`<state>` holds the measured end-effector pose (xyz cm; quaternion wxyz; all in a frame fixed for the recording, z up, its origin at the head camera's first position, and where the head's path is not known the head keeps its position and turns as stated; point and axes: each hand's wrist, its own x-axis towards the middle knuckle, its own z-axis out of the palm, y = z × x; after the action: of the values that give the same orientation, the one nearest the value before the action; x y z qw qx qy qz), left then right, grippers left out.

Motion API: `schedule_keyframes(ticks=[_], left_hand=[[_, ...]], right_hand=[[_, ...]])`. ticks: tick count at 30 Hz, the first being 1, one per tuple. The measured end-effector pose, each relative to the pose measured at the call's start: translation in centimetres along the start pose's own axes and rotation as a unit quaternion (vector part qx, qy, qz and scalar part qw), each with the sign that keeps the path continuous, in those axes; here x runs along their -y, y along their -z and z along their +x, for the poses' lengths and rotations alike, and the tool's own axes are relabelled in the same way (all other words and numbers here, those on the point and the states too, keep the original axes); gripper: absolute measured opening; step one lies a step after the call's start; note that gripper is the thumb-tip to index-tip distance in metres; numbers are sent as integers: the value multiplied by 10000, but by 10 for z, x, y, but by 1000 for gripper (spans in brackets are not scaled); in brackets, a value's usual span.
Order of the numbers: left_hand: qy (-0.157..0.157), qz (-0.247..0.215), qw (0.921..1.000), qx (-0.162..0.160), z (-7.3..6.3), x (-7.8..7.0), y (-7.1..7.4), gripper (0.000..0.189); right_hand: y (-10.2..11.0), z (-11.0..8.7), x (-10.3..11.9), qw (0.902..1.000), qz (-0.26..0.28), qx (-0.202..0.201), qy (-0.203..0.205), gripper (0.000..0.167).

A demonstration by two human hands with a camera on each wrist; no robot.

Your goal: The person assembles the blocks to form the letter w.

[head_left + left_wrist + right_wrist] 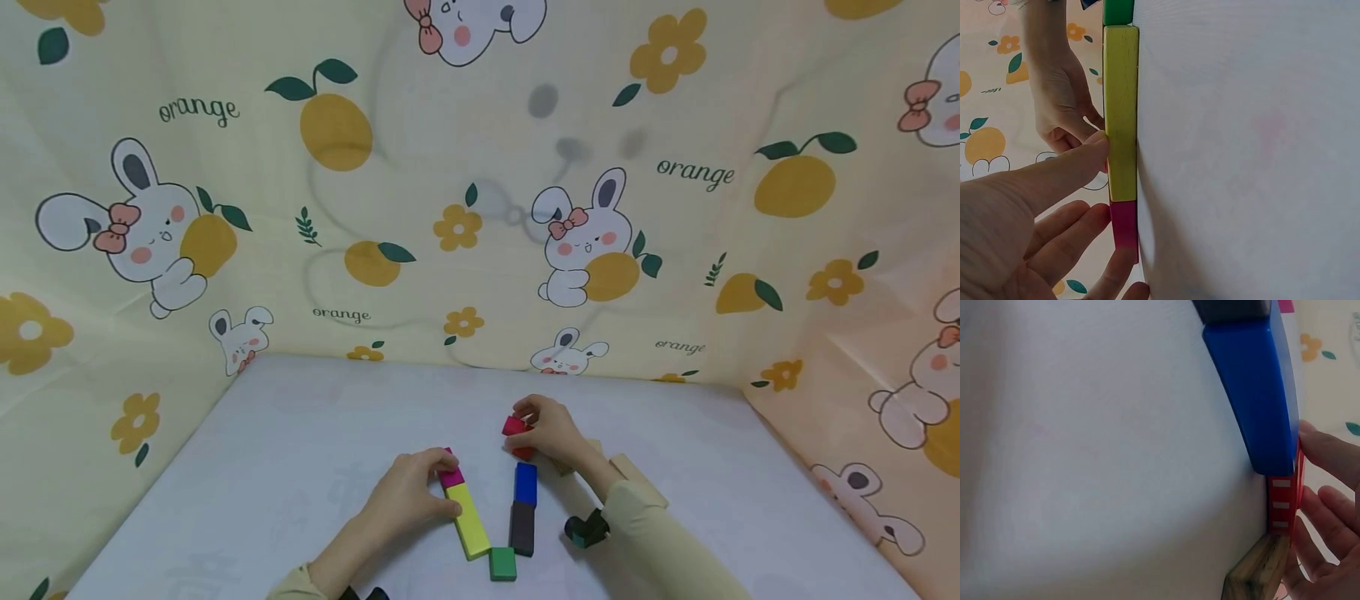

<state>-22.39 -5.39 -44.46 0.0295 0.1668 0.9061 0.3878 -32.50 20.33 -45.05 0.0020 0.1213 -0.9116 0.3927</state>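
My left hand is at a slanted row of blocks. Its thumb touches the side of the long yellow block, while other fingertips touch the short magenta block at the far end. A green block sits at the near end. Farther right, my right hand holds a red block between thumb and fingers, partly hidden. Below it is a red block with white squares, by the end of the blue block. The black block continues that row toward the green one.
Plain wooden blocks lie right of the rows, partly behind the right forearm. A dark wrist device sits by the right sleeve. The white tabletop meets a cloth printed with rabbits and oranges along its back and sides.
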Motion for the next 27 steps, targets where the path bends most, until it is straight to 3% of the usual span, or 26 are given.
schedule_keyframes(ticks=[18,27], left_hand=[[28,-8,10000,4,-1,-1,0,50],[80,53,10000,-1,1,-1,-1,50]], right_hand=[[10,1,0,9983,-384,202,388,41],[8,3,-5,9980,-426,94,450,37]])
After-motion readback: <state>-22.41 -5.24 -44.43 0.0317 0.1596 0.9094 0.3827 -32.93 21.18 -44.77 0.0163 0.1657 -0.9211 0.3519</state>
